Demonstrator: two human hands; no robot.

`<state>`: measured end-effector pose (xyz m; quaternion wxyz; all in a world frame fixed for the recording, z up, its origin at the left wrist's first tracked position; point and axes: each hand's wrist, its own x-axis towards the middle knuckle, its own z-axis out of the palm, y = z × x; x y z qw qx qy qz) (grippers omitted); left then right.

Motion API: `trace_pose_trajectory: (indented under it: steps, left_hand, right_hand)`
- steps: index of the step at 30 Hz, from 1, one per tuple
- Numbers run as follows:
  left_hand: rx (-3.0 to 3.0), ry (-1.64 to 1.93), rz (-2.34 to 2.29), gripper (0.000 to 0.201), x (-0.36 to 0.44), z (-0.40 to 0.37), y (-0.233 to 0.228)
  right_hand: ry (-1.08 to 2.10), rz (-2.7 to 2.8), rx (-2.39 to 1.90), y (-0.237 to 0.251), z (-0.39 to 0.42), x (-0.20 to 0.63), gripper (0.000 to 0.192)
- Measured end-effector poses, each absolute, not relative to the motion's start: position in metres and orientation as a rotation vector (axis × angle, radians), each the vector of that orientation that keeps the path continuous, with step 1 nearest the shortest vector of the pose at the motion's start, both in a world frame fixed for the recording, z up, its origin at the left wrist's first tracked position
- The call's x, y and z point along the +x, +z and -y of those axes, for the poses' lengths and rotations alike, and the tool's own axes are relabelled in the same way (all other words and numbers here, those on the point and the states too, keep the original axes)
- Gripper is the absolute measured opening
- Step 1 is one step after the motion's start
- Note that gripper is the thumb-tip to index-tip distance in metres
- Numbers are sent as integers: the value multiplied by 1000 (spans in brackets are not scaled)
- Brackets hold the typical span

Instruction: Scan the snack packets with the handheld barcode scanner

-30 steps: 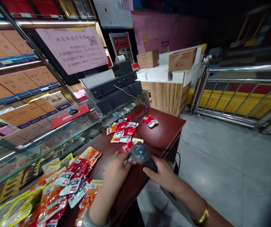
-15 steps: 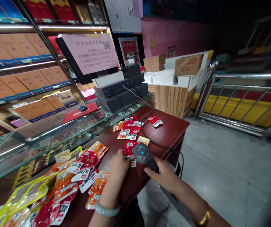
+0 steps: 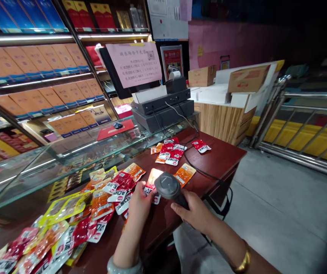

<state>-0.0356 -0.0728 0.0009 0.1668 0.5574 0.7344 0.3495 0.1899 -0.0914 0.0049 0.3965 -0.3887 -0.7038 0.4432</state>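
- Head view, lower centre of the frame: the right hand [image 3: 195, 214] is wrapped tight around the grip of a dark barcode scanner [image 3: 169, 188], its head tilted down and to the left, apparently so the window faces what the other hand offers.
- Just left of the scanner head, the left hand [image 3: 138, 202] pinches a small red snack packet [image 3: 151, 190] between its fingertips, holding it up off the wooden table [image 3: 223, 158] and close under the scanner, likely to present its printed side.
- The scanner's black cable [image 3: 206, 175] trails across the table toward the right edge and drops over it.
- Lower left of the frame: a loose heap of snack packets [image 3: 75, 220], red, orange and yellow, lies spread along the table within easy reach of the left hand.
- Centre of the frame, further up the table: a smaller cluster of packets [image 3: 170, 152] lies apart from the heap, with one red packet [image 3: 201, 146] lying alone to its right and an orange packet [image 3: 184, 174] nearer the scanner.
- Left of the frame: a glass counter [image 3: 66, 160] runs beside the table; on it, upper centre, sits a black cash register [image 3: 163, 108] with a pink notice [image 3: 136, 62] on the back of its screen.
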Motion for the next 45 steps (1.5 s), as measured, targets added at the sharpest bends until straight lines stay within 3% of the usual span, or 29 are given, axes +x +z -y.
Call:
trace_pose_trajectory:
  steps: [5,12,18,21,26,29,36,45]
  left_hand:
    - [1451,959,-2174,43,-55,76,12]
    - [1407,795,-2909,66,-87,74,46]
    - [2034,581,-2299,46,-16,44,33]
    - [2146,390,-2212,42,31,33,26]
    - [2230,196,-2174,32,75,23,23]
    - [2189,183,-2222,25,77,18,20]
    - [1861,373,-2197,39,42,27,18]
    - [1727,662,-2199,31,6,57,14]
  right_hand:
    - [1116,1784,-912,4,91,192,36]
    - [1087,1795,-1025,-5,91,204,34]
    - [1074,1733,-1067,-12,92,223,35]
    - [1075,1686,-1096,-12,93,236,29]
    - [1035,1620,-1164,-11,94,252,35]
    - [1029,1611,-1166,-11,94,257,33]
    - [1041,1634,-1184,-7,94,253,35]
    - [1064,1708,-1042,4,90,225,35]
